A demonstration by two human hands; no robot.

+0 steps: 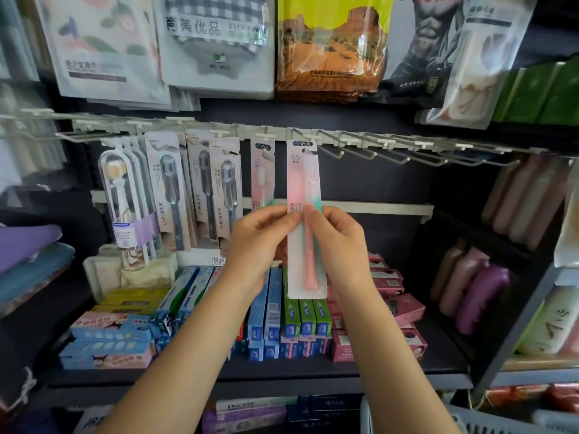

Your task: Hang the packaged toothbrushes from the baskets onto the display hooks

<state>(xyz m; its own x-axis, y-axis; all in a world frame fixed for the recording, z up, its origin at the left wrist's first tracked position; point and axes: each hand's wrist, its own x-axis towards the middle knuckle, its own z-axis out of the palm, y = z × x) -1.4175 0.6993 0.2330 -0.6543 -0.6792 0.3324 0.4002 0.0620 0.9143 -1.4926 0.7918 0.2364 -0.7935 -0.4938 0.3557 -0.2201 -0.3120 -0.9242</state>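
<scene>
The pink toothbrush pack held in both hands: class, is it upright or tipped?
Upright. The pink toothbrush pack stands vertical, its header at the hook rail, left hand and right hand pinching its middle. Whether it is already hooked: cannot tell.

A hook rail point(282, 133) runs across the display, below a row of hanging towel packs point(216, 42). Toothbrush packs point(175, 189) hang from the rail's left half; bare hooks point(391, 151) fill its right half. At the middle, one toothbrush pack point(302, 183) hangs upright with its top at the rail, the left hand point(260, 242) and right hand point(341, 242) pinching it on either side. On the shelf point(438, 352) beneath lie toothpaste boxes point(282, 317). Bottles point(476, 289) lie right of the shelf, on a side rack. A basket point(488, 421) sits at the lower right corner.
</scene>
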